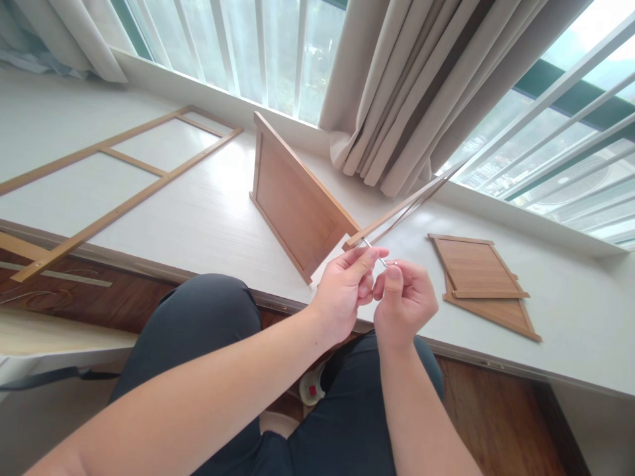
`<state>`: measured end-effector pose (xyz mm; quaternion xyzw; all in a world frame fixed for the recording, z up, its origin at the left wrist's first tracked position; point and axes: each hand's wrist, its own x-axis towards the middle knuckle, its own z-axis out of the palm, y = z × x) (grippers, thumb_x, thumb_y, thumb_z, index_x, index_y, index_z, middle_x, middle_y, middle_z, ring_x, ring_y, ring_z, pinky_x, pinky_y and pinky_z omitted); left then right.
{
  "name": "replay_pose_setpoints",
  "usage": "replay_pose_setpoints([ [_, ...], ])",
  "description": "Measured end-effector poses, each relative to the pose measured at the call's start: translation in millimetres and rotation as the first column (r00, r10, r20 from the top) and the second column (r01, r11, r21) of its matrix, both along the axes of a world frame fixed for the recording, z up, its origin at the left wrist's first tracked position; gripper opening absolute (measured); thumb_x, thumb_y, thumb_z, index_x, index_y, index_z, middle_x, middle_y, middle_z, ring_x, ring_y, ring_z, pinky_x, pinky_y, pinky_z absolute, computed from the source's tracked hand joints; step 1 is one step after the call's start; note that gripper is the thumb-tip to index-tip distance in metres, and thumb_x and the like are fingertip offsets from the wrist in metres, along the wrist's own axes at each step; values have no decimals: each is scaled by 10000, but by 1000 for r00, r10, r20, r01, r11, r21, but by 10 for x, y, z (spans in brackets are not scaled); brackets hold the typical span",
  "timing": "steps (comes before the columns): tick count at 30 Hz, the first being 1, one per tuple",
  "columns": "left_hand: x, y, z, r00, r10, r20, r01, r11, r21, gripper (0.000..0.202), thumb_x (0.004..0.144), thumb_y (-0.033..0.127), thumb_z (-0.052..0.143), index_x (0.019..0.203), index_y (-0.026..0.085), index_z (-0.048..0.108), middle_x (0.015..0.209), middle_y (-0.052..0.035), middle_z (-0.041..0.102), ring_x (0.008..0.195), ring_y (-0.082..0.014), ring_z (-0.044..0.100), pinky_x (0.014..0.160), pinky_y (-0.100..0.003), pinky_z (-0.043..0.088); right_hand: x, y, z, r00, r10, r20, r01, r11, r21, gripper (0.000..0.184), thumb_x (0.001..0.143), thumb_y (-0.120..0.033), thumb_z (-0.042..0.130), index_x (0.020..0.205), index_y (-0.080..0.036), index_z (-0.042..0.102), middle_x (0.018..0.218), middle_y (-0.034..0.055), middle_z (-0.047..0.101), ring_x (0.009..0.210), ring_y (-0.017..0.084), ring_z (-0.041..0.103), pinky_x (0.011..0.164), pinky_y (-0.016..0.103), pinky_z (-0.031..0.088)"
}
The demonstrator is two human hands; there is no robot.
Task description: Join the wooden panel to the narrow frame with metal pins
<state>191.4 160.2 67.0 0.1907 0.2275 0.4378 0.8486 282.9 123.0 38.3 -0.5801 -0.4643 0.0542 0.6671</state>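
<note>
My left hand (347, 284) is closed, thumb and forefinger pinched around a thin silver hex key (381, 260). My right hand (404, 301), fingers curled, pinches the other end of the key. The key's tip meets the near end of a narrow wooden frame (391, 218), which stands on edge and runs back toward the window. Joined to or touching that frame on the left is an upright wooden panel (297, 205) with raised rims. The small fastener at the key's tip is hidden.
A wooden ladder-like frame (163, 173) lies flat on the white ledge (208, 218) at left. Two stacked wooden panels (479, 268) rest at right. Behind hang beige curtains (391, 86) before a barred window. My knees press close to the ledge's front edge.
</note>
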Motion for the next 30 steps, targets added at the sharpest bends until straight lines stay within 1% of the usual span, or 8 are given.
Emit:
replay_pose_setpoints([
  [4,0,0,-9,1000,4,-1,-4,1000,10,257,820,399,859,909,167,792,572,79,364,467,-36,291,432,-168,232,-4,4,8,1000,12,-21,-12,1000,18,225,976,-396,683,889,-188,675,544,-73,589,429,99,543,465,232,449],
  [8,-2,2,-18,1000,-5,-6,5,1000,8,273,814,411,864,919,169,789,547,82,351,466,-40,292,441,-170,238,-11,6,26,1000,11,-25,-11,1000,5,240,977,-406,681,880,-187,675,540,-72,589,429,100,542,470,235,453],
  [13,0,3,-17,1000,-5,-5,5,1000,8,273,809,406,866,914,167,785,543,82,355,463,-41,287,438,-170,243,-9,27,15,998,46,-53,-43,997,62,185,972,-344,699,877,-185,688,530,-79,585,424,91,524,463,221,432],
  [16,0,3,-10,1000,-3,-6,3,1000,6,271,810,400,865,916,164,784,543,82,368,455,-38,292,432,-166,250,-12,38,10,996,55,-63,-50,996,74,180,978,-330,693,871,-185,686,520,-82,582,422,86,517,465,215,423],
  [21,-2,6,-4,1000,-2,-10,2,1000,4,259,814,387,861,906,158,781,521,82,372,448,-39,295,425,-163,243,-25,27,34,998,38,-57,-35,998,45,237,980,-370,685,836,-182,671,515,-79,574,421,88,518,478,226,436],
  [25,1,7,0,1000,-6,-14,6,1000,-4,288,785,401,884,895,157,777,512,84,364,451,-42,298,425,-166,230,-33,16,48,997,28,-70,-28,1000,5,262,980,-415,675,859,-184,660,524,-73,578,426,99,523,464,233,440],
  [30,-1,-3,11,1000,10,-16,-10,1000,-18,307,768,410,896,897,158,780,518,85,367,449,-38,299,432,-167,230,-38,17,42,996,48,-78,-47,999,21,241,980,-399,680,867,-188,658,526,-76,580,424,97,525,450,227,437],
])
